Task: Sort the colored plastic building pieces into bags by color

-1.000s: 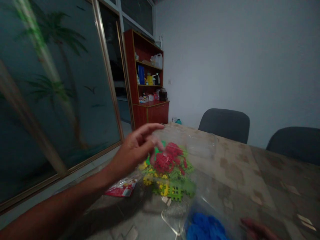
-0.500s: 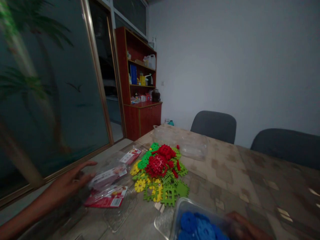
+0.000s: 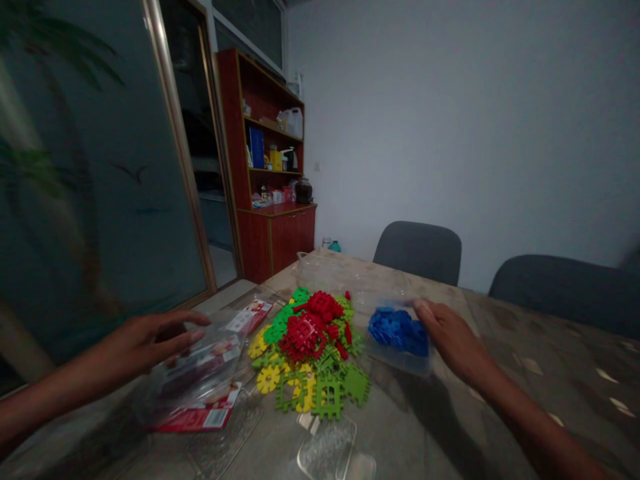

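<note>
Blue interlocking plastic pieces (image 3: 399,330) fill a shallow clear tray (image 3: 397,362) just right of centre. The right hand (image 3: 447,331) grasps that tray by its right-hand edge, fingers curled over the rim. A shadow under it suggests it sits a little above the bench (image 3: 500,400), though the dim light makes that hard to confirm.

The left hand (image 3: 145,340), at the left of the frame, lies spread and unclenched on a clear plastic packet (image 3: 205,360) (a red-and-white printed card (image 3: 200,419) shows beneath it), pressing rather than gripping. Between the two hands is a loose pile of red, green and yellow pieces (image 3: 313,350), with a small clear lid (image 3: 327,455) at the bottom edge. A grey chair (image 3: 419,250) stands beyond the bench, and a red-brown shelf cabinet (image 3: 265,167) is at upper left.

Held by one edge only, the tray will probably tip. Keeping it level and low, with the thumb beneath, should stop the blue pieces sliding out. The flat left hand looks enough to steady the slippery packet.
</note>
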Action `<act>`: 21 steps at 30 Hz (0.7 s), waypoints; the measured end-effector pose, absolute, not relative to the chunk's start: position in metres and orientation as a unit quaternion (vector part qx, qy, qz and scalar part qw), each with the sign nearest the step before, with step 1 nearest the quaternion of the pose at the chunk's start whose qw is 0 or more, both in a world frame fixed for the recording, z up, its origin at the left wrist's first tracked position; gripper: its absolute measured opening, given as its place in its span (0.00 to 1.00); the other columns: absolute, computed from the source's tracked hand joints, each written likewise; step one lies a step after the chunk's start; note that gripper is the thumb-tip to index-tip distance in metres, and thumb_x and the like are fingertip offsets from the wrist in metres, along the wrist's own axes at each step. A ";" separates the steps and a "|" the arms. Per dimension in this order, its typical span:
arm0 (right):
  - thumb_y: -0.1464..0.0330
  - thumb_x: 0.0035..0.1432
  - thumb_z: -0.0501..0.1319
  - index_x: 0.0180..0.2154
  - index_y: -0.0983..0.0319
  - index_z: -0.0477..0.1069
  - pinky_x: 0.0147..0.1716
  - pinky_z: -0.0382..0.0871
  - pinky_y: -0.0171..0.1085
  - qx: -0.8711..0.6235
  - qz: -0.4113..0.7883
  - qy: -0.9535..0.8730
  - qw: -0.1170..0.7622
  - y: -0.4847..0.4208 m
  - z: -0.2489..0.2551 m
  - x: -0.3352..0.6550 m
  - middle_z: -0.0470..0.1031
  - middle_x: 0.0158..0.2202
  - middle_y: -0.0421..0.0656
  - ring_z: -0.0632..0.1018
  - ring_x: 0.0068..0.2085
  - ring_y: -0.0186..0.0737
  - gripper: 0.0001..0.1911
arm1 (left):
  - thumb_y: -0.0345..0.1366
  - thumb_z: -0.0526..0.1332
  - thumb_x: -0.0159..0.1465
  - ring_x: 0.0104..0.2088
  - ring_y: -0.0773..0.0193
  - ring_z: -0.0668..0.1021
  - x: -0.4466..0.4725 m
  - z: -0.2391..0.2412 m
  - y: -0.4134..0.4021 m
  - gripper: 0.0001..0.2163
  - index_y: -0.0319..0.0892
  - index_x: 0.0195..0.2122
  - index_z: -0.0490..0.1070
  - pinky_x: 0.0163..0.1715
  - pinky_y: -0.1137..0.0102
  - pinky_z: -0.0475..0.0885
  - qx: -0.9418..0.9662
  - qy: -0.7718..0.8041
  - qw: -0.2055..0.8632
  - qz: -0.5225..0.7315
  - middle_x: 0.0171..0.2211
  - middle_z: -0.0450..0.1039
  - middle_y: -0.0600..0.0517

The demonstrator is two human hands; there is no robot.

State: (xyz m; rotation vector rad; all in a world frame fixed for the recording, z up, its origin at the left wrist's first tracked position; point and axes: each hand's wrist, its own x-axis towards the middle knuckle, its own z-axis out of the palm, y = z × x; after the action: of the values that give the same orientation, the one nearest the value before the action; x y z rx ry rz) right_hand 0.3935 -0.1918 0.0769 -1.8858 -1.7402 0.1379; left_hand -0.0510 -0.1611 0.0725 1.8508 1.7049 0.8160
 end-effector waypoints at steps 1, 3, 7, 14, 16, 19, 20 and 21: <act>0.55 0.68 0.39 0.39 0.60 0.77 0.40 0.70 0.42 -0.711 0.017 -0.650 0.268 -0.182 0.081 0.385 0.75 0.34 0.48 0.78 0.41 0.50 0.30 | 0.43 0.63 0.59 0.34 0.62 0.79 -0.041 0.080 -0.153 0.13 0.46 0.41 0.79 0.34 0.76 0.67 0.703 0.594 0.256 0.295 0.31 0.80 0.61; 0.58 0.69 0.41 0.44 0.60 0.77 0.39 0.68 0.42 -0.724 -0.022 -0.639 0.257 -0.165 0.086 0.368 0.73 0.35 0.48 0.78 0.40 0.49 0.27 | 0.41 0.63 0.59 0.44 0.57 0.79 -0.021 0.087 -0.135 0.11 0.45 0.41 0.80 0.41 0.73 0.69 0.742 0.540 0.235 0.321 0.41 0.82 0.58; 0.59 0.70 0.48 0.51 0.58 0.77 0.35 0.67 0.39 -0.729 -0.064 -0.637 0.241 -0.147 0.089 0.334 0.71 0.41 0.49 0.78 0.41 0.48 0.22 | 0.44 0.64 0.60 0.55 0.49 0.75 0.015 0.070 -0.101 0.21 0.43 0.53 0.75 0.55 0.61 0.68 0.848 0.421 0.200 0.253 0.56 0.76 0.46; 0.59 0.69 0.54 0.49 0.57 0.76 0.33 0.68 0.38 -0.705 -0.132 -0.662 0.217 -0.144 0.088 0.306 0.69 0.44 0.50 0.75 0.44 0.49 0.17 | 0.44 0.66 0.62 0.69 0.45 0.58 0.052 0.033 -0.088 0.36 0.42 0.69 0.56 0.67 0.51 0.52 0.894 0.373 0.186 0.163 0.71 0.51 0.41; 0.59 0.68 0.55 0.47 0.57 0.76 0.32 0.67 0.36 -0.696 -0.163 -0.666 0.214 -0.144 0.086 0.304 0.69 0.44 0.50 0.75 0.44 0.48 0.15 | 0.45 0.67 0.60 0.70 0.44 0.55 0.058 0.031 -0.093 0.40 0.40 0.70 0.53 0.67 0.51 0.51 0.897 0.375 0.181 0.152 0.72 0.48 0.39; 0.58 0.68 0.55 0.45 0.57 0.76 0.31 0.66 0.36 -0.679 -0.203 -0.672 0.212 -0.146 0.084 0.302 0.70 0.44 0.50 0.74 0.44 0.48 0.14 | 0.46 0.69 0.60 0.71 0.41 0.50 0.064 0.032 -0.100 0.43 0.38 0.71 0.51 0.68 0.49 0.48 0.897 0.379 0.180 0.139 0.72 0.43 0.36; 0.58 0.68 0.55 0.46 0.57 0.76 0.31 0.66 0.36 -0.675 -0.211 -0.675 0.211 -0.147 0.084 0.302 0.70 0.44 0.50 0.74 0.44 0.48 0.15 | 0.47 0.69 0.60 0.71 0.41 0.49 0.065 0.032 -0.102 0.43 0.38 0.71 0.51 0.68 0.48 0.48 0.896 0.381 0.181 0.139 0.73 0.42 0.37; 0.58 0.67 0.55 0.46 0.57 0.75 0.31 0.65 0.36 -0.670 -0.217 -0.678 0.210 -0.149 0.084 0.301 0.70 0.44 0.51 0.73 0.44 0.49 0.15 | 0.47 0.69 0.60 0.71 0.41 0.49 0.066 0.033 -0.104 0.42 0.39 0.71 0.52 0.68 0.48 0.48 0.895 0.382 0.184 0.141 0.73 0.42 0.37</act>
State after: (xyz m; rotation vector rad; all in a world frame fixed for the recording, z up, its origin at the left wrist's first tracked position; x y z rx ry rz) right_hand 0.3013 -0.1487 0.0837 -1.8634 -1.8839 -0.6030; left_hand 0.0657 -0.1038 0.0327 2.5234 1.0777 0.3974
